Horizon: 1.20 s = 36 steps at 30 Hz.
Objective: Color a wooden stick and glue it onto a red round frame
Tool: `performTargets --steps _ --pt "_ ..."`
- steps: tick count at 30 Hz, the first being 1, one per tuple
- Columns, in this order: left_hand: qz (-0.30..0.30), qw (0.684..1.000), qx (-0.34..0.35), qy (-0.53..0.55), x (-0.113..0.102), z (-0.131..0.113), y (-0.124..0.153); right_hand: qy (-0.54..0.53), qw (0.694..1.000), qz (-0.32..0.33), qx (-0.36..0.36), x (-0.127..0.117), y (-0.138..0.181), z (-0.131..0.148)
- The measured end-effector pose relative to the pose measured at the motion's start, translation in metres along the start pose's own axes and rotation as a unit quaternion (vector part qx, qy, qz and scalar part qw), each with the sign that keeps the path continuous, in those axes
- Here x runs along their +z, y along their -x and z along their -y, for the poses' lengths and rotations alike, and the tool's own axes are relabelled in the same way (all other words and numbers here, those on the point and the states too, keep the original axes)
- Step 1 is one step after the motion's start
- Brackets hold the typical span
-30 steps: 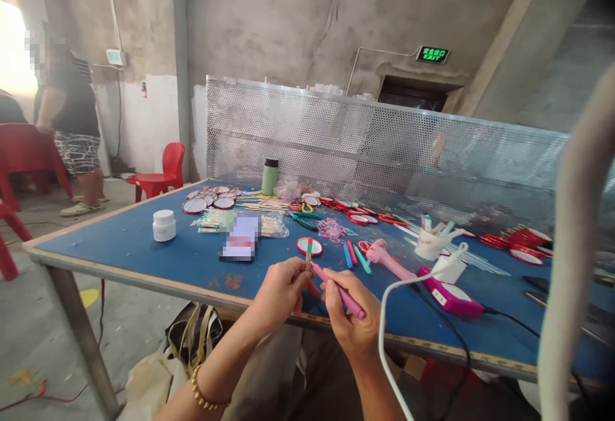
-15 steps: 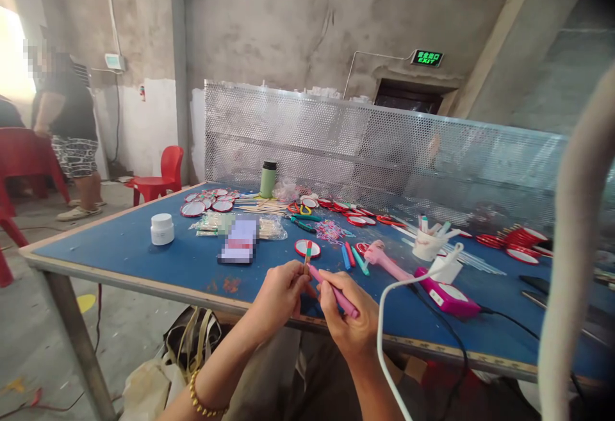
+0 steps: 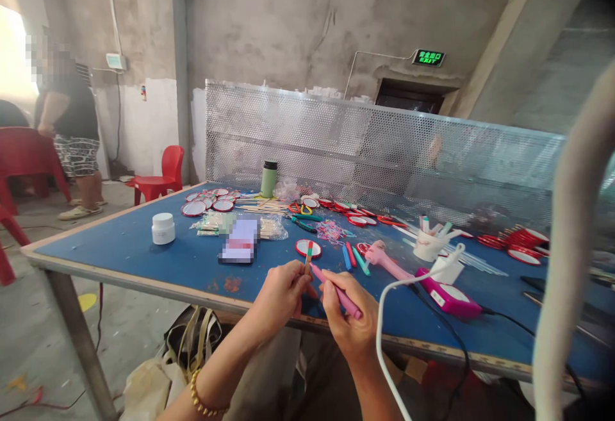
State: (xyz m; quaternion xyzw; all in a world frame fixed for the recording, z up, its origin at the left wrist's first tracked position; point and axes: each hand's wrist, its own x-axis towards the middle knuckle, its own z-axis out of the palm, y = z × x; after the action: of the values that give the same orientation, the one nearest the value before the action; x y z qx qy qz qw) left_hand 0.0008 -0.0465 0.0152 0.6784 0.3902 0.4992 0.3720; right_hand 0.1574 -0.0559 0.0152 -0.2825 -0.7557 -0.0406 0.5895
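My left hand point(image 3: 282, 291) pinches a flat wooden stick point(image 3: 309, 253), held upright, with red and green colour on its upper end. In my right hand point(image 3: 354, 318) is a pink marker pen point(image 3: 340, 293), its tip pointing up and left close beside the stick. Whether the tip touches the wood I cannot tell. Just behind the stick, a round white disc with a red rim point(image 3: 301, 247) lies on the blue table point(image 3: 192, 280). Blue, red and teal markers point(image 3: 360, 261) lie to the right of that disc. My left wrist wears a beaded bracelet.
A phone point(image 3: 239, 241), a white jar point(image 3: 163, 229) and a green bottle point(image 3: 269, 179) stand or lie at left. Behind are pliers point(image 3: 303, 223), loose sticks and red-rimmed discs. At right are a white cup point(image 3: 426, 245), a magenta device point(image 3: 449, 296) and a white cable point(image 3: 380, 318). A person stands far left.
Both hands keep their grips. The wooden stick and pink marker have shifted very slightly, and a little gap now shows between my two hands. The whole view has moved a touch.
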Motion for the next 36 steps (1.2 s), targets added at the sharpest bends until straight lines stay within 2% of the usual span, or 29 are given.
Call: performTargets --steps 6,13,19,25,32,36 --pt "-0.002 1.0 0.0 -0.004 0.0 -0.0017 0.0003 0.061 0.997 0.005 -0.041 0.0013 -0.0005 -0.0033" --pt "-0.001 1.0 -0.003 0.003 -0.0005 -0.0046 0.0007 0.019 1.0 -0.007 -0.01 0.0005 0.0001 0.0009" --pt "-0.006 1.0 -0.001 -0.001 -0.0002 -0.0028 0.001 0.077 0.996 0.012 -0.034 0.0009 0.0006 -0.0015" --pt "-0.001 1.0 -0.008 0.006 -0.0006 -0.0044 0.0011 0.039 0.999 -0.011 -0.017 0.0016 0.0012 -0.0015" --pt "-0.004 1.0 -0.005 0.002 -0.0003 -0.0041 0.001 0.082 0.995 0.009 -0.049 0.0022 0.0008 -0.0027" --pt "-0.002 1.0 -0.008 0.003 -0.0004 -0.0026 0.0006 0.066 0.998 -0.005 -0.023 0.0017 0.0027 -0.0033"
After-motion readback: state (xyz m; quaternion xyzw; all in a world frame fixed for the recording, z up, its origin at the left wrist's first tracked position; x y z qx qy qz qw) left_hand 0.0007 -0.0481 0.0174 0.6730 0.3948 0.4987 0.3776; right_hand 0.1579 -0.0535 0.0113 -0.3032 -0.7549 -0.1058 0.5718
